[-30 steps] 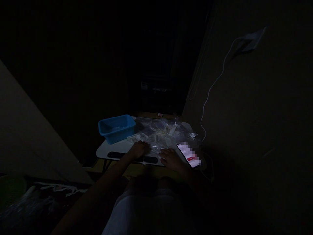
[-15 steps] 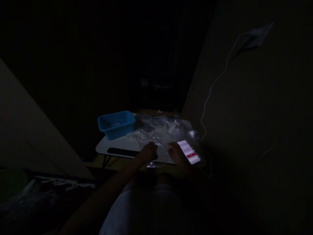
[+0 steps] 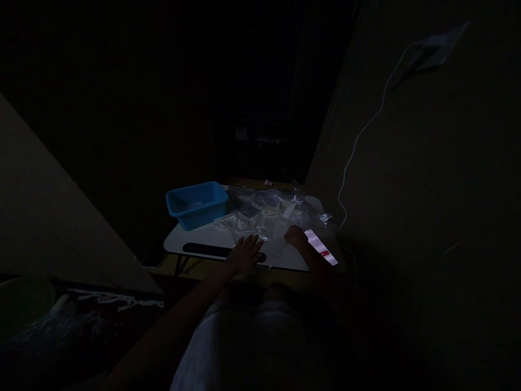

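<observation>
The scene is very dark. My left hand [image 3: 246, 253] lies flat with its fingers spread, near the front edge of a small white table [image 3: 203, 234], over the right end of a black slot [image 3: 205, 250]. My right hand [image 3: 296, 237] is closed, its fingers curled by the edge of crumpled clear plastic [image 3: 260, 202]; what it holds, if anything, is too dark to make out. Right beside that hand and partly behind the forearm is a lit phone [image 3: 318, 242] with a red band on its screen. White pieces [image 3: 269, 217] lie among the plastic.
A blue plastic basin [image 3: 199, 214] stands at the table's back left. A small pink-and-white item [image 3: 268, 183] is behind the table. A white cable [image 3: 358, 138] runs down the right wall from an outlet [image 3: 435, 46]. More clear plastic [image 3: 61, 326] is on the floor at left.
My left hand has gone from curled fingers to spread flat. My right hand has moved up and slightly right, closing, and now covers part of the phone. The view has shifted slightly.
</observation>
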Action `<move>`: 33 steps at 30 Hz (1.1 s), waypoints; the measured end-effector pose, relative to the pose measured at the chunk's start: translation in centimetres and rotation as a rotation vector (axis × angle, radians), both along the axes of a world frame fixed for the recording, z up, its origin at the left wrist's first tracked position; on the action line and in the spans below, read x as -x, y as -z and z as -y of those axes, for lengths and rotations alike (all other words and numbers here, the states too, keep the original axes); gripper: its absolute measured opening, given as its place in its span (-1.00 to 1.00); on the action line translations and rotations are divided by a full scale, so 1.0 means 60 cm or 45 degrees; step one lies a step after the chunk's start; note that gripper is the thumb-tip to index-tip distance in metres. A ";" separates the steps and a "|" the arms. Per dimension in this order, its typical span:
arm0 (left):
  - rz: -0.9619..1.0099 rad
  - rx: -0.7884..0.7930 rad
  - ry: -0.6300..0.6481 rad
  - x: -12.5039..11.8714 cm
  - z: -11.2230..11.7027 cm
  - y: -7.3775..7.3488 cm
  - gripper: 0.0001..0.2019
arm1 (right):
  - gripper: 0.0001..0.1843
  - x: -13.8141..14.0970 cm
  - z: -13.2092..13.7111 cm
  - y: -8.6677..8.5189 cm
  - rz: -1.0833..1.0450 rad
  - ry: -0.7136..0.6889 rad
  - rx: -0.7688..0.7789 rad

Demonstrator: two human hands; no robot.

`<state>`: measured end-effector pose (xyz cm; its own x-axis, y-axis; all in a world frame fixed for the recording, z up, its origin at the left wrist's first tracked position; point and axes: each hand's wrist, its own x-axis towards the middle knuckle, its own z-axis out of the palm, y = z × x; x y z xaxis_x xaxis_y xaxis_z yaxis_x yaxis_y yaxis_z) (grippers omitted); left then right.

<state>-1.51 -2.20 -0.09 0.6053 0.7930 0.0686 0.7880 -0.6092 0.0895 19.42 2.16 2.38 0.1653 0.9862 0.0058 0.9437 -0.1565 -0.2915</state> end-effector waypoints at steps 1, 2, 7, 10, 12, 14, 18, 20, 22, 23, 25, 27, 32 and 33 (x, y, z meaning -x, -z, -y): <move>-0.003 0.004 -0.002 -0.001 0.000 -0.002 -0.52 | -0.77 -0.003 -0.003 0.001 -0.013 0.007 0.014; -0.005 0.009 -0.007 -0.002 -0.001 -0.004 -0.51 | -0.79 -0.006 -0.005 0.001 -0.029 0.006 0.020; -0.019 0.003 0.006 -0.023 -0.010 -0.021 -0.44 | -0.87 -0.028 -0.016 -0.002 -0.158 -0.058 -0.074; -0.033 0.004 0.041 -0.042 -0.016 -0.027 -0.42 | -0.87 -0.044 -0.019 -0.002 -0.272 -0.090 -0.187; -0.040 0.046 0.028 -0.052 -0.019 -0.027 -0.40 | -0.83 -0.053 -0.019 0.001 -0.374 -0.119 -0.265; -0.047 0.085 0.015 -0.059 -0.020 -0.026 -0.40 | -0.74 -0.059 -0.017 0.006 -0.493 -0.149 -0.332; -0.029 0.100 0.005 -0.060 -0.018 -0.024 -0.40 | -0.65 -0.056 -0.014 0.014 -0.747 -0.182 -0.396; -0.015 0.090 0.005 -0.058 -0.017 -0.024 -0.40 | -0.65 -0.048 -0.014 0.016 -0.868 -0.200 -0.389; 0.002 0.072 0.017 -0.057 -0.017 -0.021 -0.41 | -0.66 -0.039 -0.016 0.014 -0.976 -0.219 -0.367; 0.013 0.068 0.026 -0.057 -0.017 -0.019 -0.41 | -0.66 -0.034 -0.017 0.013 -1.025 -0.229 -0.353; 0.052 0.062 0.036 -0.059 -0.021 -0.012 -0.44 | -0.64 -0.023 -0.018 0.009 -1.110 -0.247 -0.318; 0.119 0.060 0.021 -0.062 -0.028 -0.004 -0.50 | -0.63 -0.013 -0.016 0.004 -1.169 -0.264 -0.275; 0.456 0.064 0.028 -0.061 -0.052 0.013 -0.54 | -0.72 0.010 0.003 -0.006 -1.412 -0.212 -0.066; 0.540 0.064 0.057 -0.060 -0.056 0.015 -0.51 | -0.76 0.012 0.007 -0.006 -1.448 -0.198 -0.033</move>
<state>2.09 1.16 -1.02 0.5657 0.7754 0.2807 0.6477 -0.6285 0.4306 18.68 1.75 2.75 -0.0358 0.9982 -0.0481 0.1408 -0.0426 -0.9891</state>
